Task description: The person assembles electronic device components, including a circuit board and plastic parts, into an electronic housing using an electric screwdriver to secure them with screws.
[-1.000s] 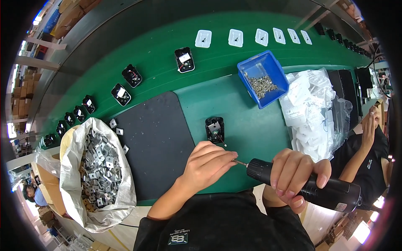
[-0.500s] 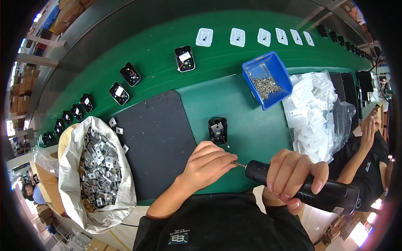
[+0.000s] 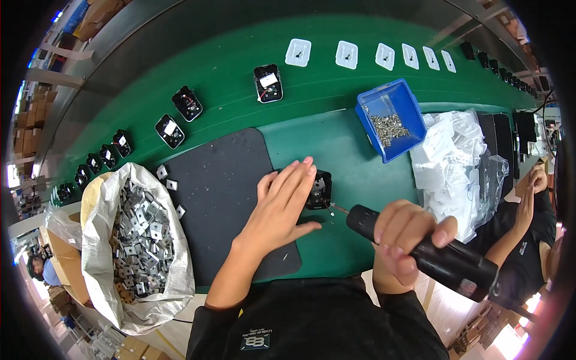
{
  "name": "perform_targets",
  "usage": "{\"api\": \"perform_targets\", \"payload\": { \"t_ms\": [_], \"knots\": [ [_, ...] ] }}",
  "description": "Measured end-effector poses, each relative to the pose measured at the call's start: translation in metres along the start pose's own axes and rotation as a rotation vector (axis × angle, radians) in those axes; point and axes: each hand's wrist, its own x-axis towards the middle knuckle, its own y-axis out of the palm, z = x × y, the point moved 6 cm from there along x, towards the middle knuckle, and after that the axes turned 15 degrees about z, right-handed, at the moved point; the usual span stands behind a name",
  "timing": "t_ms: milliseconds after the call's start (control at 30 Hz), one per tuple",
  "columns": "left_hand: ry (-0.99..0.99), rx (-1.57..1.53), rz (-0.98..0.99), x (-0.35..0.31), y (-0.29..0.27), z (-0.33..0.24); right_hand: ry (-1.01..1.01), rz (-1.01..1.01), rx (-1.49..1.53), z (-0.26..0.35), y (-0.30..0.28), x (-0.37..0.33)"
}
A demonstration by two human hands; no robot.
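The left hand [image 3: 279, 207] is spread flat with its thumb held wide, the fingers lying over the left side of a small black open-topped plastic housing [image 3: 322, 191]; whether they press on it or only hover is hidden from above. The right hand [image 3: 403, 240] is wrapped firmly round a thick black cylindrical electric screwdriver [image 3: 459, 264], whose thin metal bit [image 3: 341, 209] points left, its tip just beside the housing's lower right corner.

The housing sits on the smooth green worktop [image 3: 300, 141], just right of a dark rounded-corner mat [image 3: 222, 180]. A thin wire ending in a small white connector [image 3: 332, 212] trails from its lower edge, close to the bit. That is probably the weak spot: a turning tip that strayed slightly could snag the wire and tug it loose. If the left hand has only a light touch, the housing could also skid or twist under the driver's torque — and a bit coming in at this slant could slip off a screw head and scrape the plastic, or catch a fingertip. (Whether a screw sits on the tip is too small to tell; one dropped inside might lodge among the parts.)

Farther off, an open blue plastic bin [image 3: 403, 147] holds loose metal screws [image 3: 388, 129] — well clear of the left hand, though a wide swing of the driver might knock it.
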Motion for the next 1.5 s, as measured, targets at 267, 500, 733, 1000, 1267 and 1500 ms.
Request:
{"api": "perform_targets", "payload": {
  "t_ms": [267, 500, 733, 1000, 1267, 1500],
  "knots": [
    [-0.001, -0.048, -0.061, 0.011, 0.007, 0.004, 0.104, -0.162, -0.088, -0.028, -0.002, -0.012],
    [-0.001, -0.060, -0.074, 0.013, 0.006, 0.003, 0.094, -0.181, -0.063, -0.037, -0.003, -0.015],
    [-0.001, -0.066, -0.080, 0.012, 0.006, 0.004, 0.104, -0.188, -0.046, -0.044, -0.005, -0.019],
    [0.005, -0.101, -0.057, 0.013, 0.006, 0.006, 0.084, -0.119, -0.050, -0.043, -0.005, -0.016],
    [0.008, -0.119, -0.028, 0.013, 0.005, 0.009, 0.068, -0.076, -0.093, -0.043, 0.001, -0.012],
    [0.008, -0.129, -0.035, 0.014, 0.006, 0.008, 0.077, -0.122, -0.089, -0.041, -0.003, -0.014]
  ]
}}
